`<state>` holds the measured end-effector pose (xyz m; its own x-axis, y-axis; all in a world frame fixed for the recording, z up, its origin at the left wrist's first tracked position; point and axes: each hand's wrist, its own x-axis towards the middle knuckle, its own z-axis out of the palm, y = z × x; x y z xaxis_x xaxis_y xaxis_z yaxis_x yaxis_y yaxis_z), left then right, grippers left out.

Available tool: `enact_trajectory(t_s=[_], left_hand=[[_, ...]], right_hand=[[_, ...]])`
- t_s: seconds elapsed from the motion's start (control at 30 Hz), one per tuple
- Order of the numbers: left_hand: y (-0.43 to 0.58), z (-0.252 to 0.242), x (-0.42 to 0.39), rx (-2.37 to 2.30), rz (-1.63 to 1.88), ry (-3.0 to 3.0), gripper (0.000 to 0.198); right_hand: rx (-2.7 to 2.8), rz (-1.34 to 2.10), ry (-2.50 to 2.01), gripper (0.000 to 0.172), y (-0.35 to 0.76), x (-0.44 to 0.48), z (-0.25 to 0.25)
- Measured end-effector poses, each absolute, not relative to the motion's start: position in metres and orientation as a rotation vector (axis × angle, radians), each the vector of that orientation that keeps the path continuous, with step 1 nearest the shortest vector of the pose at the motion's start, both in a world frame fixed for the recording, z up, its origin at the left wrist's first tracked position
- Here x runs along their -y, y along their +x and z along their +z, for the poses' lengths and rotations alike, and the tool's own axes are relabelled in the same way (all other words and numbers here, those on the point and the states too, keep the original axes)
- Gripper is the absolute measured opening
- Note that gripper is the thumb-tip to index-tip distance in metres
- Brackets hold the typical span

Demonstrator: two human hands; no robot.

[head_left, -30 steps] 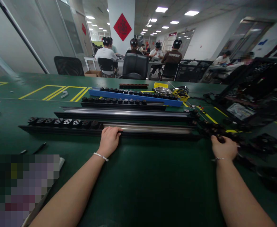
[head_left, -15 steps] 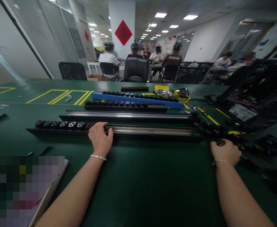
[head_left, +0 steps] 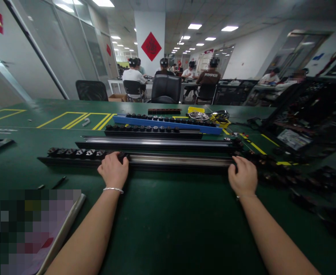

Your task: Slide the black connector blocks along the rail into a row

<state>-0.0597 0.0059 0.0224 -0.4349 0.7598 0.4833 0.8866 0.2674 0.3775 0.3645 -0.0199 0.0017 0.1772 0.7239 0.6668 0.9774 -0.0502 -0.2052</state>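
A long black rail point(head_left: 179, 161) with a shiny metal strip lies across the green table in front of me. Several small black parts with silvery faces point(head_left: 80, 152) sit in a row along its left portion. My left hand point(head_left: 113, 170) is closed over the rail at the right end of that row, thumb on the near side; a dark part shows beside its fingertips. At the rail's right end is my right hand point(head_left: 244, 176), fingers curled and thumb bent inward. What lies between those fingers is hidden.
Behind lie a second rail point(head_left: 156, 143), a shorter black rail with parts point(head_left: 153, 131) and a blue tray point(head_left: 168, 124). Loose black parts point(head_left: 288, 175) spread at right beside an open black case point(head_left: 305, 114). A metal dish point(head_left: 198, 115) stands farther back. People sit beyond.
My right hand has moved left from the loose black parts to the rail's right end. My left hand stays at the row's end. The view has tilted up slightly.
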Motion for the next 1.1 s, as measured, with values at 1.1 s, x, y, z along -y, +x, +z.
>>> enact_trajectory(t_s=[1.1], left_hand=[[-0.052, 0.019, -0.015, 2.346, -0.974, -1.55, 0.022]], right_hand=[[1.698, -0.395, -1.956, 0.043, 0.327, 0.009, -0.004]])
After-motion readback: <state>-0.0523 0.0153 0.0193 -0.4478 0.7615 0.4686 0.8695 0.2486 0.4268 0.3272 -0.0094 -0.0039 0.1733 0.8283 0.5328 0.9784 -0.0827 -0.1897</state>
